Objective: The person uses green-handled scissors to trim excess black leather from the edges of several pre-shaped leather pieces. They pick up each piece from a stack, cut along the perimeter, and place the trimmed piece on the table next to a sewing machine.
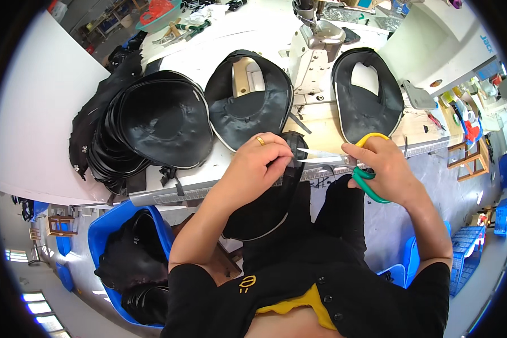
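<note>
My left hand [253, 166], a gold ring on one finger, pinches the upper edge of a black leather-like piece [265, 214]. That piece hangs over the table's front edge toward my lap and has a pale line along its lower rim. Scissors [369, 188] with one green and one yellow handle loop are gripped in my right hand [390, 169]. Their blades are parted and point left, the tips beside the held edge and close to my left fingers. Whether the blades touch the material, I cannot tell.
Two rounded black pieces with openings, one in the middle [253, 115] and one at right [369, 110], flank a sewing machine [311, 70]. A stack of black pieces [163, 121] lies left. A ruler strip [191, 193] edges the table. Below stands a blue bin [98, 248] of black material.
</note>
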Demonstrator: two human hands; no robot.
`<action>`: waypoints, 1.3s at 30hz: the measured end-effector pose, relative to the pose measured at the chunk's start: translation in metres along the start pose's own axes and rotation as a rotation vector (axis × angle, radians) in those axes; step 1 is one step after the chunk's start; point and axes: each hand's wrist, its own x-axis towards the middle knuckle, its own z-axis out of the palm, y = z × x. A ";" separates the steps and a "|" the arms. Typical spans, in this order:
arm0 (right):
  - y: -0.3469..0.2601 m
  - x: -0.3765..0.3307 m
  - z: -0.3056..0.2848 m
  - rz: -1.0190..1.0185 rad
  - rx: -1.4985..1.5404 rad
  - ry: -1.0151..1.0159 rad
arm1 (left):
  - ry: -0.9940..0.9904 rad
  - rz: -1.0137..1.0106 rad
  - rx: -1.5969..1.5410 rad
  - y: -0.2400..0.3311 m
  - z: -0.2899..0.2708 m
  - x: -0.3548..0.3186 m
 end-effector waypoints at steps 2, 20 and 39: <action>-0.001 -0.002 -0.005 0.025 -0.004 -0.063 | -0.006 -0.062 -0.055 -0.002 0.000 0.003; -0.015 0.005 0.010 0.047 -0.042 -0.033 | 0.046 -0.055 -0.122 -0.004 0.000 0.009; -0.041 0.007 0.077 0.537 0.608 0.378 | 0.174 -0.333 -0.314 -0.015 0.013 0.012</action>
